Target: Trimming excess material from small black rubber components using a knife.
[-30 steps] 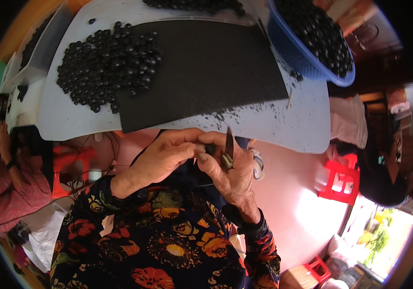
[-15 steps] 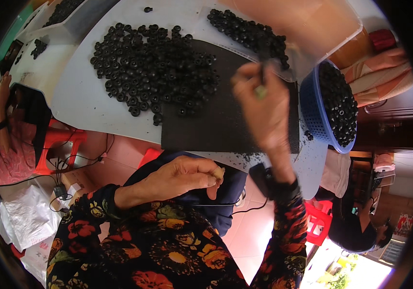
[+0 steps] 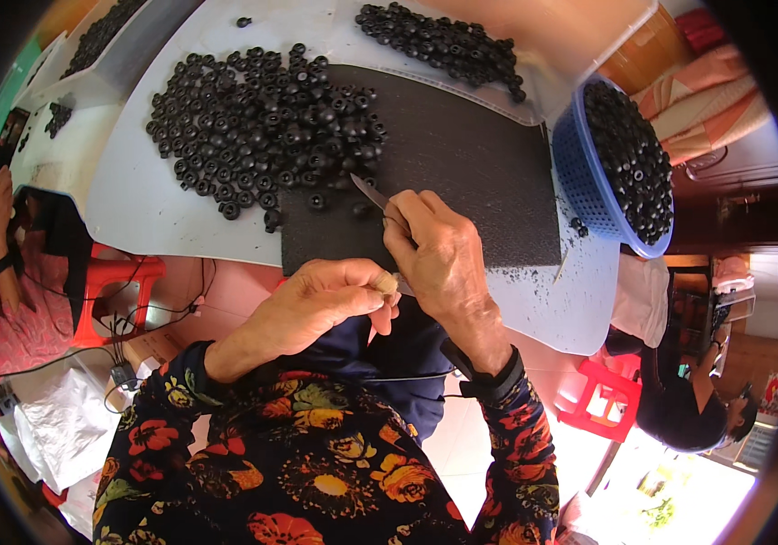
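Black round caps [image 3: 262, 127] lie heaped on the far table, mostly untrimmed I'd judge; right hand [image 3: 443, 263] clasps a small knife [image 3: 373, 195], left hand [image 3: 316, 309] curled, contents hidden.

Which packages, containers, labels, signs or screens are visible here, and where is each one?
Blue basket: right table edge, round, perforated plastic, full of small black parts.
Clear tray: far side, beside the basket, transparent, holds black parts.
White plastic bag: on the floor at the lower left, crumpled.
No labels, signs or screens can be made out.
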Demonstrator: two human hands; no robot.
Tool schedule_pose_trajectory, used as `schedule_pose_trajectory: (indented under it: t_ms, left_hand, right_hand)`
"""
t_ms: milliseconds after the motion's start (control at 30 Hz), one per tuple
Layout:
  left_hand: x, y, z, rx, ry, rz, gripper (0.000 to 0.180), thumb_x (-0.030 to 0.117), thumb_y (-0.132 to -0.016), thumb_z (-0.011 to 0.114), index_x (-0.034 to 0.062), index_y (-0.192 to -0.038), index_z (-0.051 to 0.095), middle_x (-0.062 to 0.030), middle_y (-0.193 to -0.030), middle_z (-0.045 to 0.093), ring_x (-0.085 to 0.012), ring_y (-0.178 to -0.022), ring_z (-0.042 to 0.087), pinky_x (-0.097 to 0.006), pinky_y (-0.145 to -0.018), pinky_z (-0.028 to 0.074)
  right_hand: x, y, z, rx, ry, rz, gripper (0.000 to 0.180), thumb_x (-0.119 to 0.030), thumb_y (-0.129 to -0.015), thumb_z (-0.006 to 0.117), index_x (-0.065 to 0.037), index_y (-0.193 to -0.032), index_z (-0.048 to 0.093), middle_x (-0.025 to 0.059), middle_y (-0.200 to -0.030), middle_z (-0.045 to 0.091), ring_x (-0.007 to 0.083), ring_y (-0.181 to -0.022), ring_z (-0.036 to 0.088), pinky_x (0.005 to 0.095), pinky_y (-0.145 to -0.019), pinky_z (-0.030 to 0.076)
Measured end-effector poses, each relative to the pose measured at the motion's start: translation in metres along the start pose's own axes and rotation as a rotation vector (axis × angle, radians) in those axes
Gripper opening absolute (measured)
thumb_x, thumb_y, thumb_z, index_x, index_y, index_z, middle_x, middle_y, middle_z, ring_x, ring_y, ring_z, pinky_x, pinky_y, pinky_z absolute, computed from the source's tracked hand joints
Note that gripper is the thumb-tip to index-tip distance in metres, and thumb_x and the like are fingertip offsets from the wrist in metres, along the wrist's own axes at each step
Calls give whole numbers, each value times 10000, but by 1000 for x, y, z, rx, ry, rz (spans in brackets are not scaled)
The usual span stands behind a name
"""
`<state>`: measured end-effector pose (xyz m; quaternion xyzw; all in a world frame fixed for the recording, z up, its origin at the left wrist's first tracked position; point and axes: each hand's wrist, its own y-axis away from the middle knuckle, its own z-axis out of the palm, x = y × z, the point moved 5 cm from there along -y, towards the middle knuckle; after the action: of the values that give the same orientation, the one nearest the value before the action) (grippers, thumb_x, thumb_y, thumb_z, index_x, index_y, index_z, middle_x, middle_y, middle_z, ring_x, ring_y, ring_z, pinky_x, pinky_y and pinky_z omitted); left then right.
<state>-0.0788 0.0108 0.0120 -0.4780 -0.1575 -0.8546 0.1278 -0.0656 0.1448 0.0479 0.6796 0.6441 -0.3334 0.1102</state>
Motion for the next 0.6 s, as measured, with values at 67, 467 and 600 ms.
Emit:
schedule_pose_trajectory:
  t_ms: [67,467,600]
  left_hand:
    - [-5,-4,2,-11,12,-13,204,117,-935,470,-48,-979,582,-79,-830,627,-141,-810,593,-276,-755,469]
    - [-7,3,7,116,-70,-62,189,114,-918,445,-20,-929,578,-96,-850,597,-177,-885,557,-321,-831,433]
    - [-7,0,6,135,113,68,183,127,-947,463,-8,-1011,568,-67,-880,604,-115,-830,575,-263,-772,451]
  right_hand:
    - [3,6,-4,6,-22,32,89,-83,-804,621,-36,-847,559,123,-746,554,334,-617,596,405,-533,488]
    - [1,-2,1,-51,-105,-80,119,-90,-761,609,-11,-817,540,146,-774,584,342,-698,606,431,-604,497]
    - [3,20,-17,5,-320,76,181,-77,-755,625,21,-896,569,157,-787,606,295,-660,619,367,-591,496]
